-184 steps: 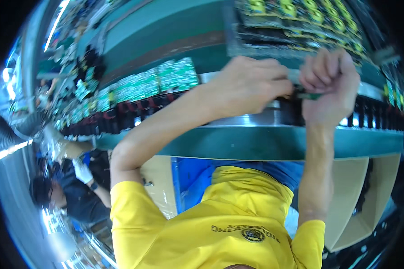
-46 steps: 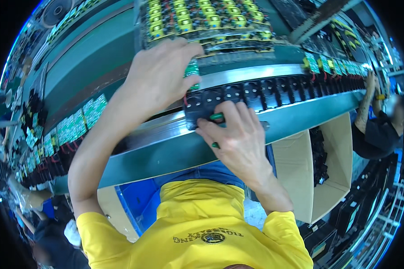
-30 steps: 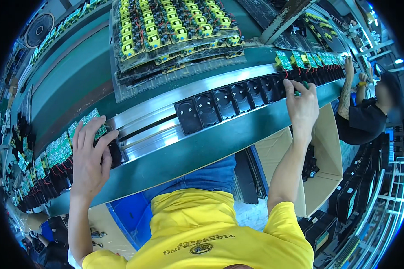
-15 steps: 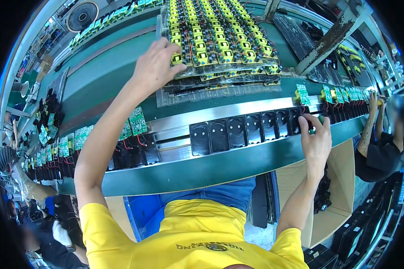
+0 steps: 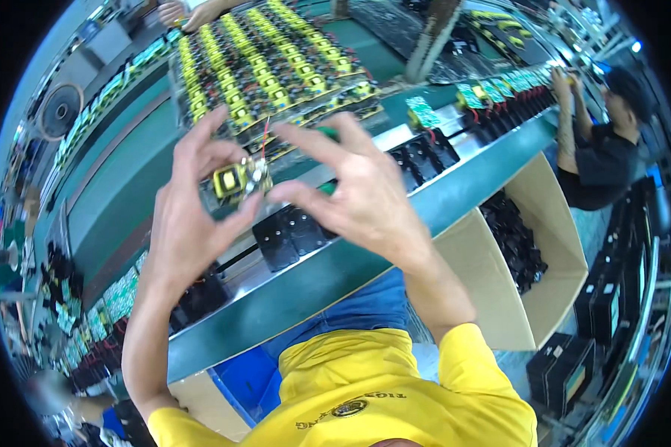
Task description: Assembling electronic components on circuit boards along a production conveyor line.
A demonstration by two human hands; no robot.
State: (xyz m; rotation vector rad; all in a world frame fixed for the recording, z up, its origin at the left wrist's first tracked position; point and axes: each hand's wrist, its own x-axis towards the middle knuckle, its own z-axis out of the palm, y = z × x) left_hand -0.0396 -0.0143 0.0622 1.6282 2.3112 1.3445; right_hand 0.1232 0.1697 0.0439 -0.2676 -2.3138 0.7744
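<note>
Above the green tabletop: you raised both hands.
Left hand: pinched a small yellow-taped transformer part with red wire.
Right hand: fingers spread, fingertips touching that part.

Bright, even overhead light, soft shadows; strong fisheye bending of the conveyor bench toward the black rim; raised hands slightly motion-blurred; faint glare along the bench's metal rail.

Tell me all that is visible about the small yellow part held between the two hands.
The small yellow part is a boxy component wrapped in yellow tape, with a dark core and a metallic end. A thin red wire rises from it. The left hand pinches it while fingertips of the right hand touch its metallic end, above the black casings.
</note>
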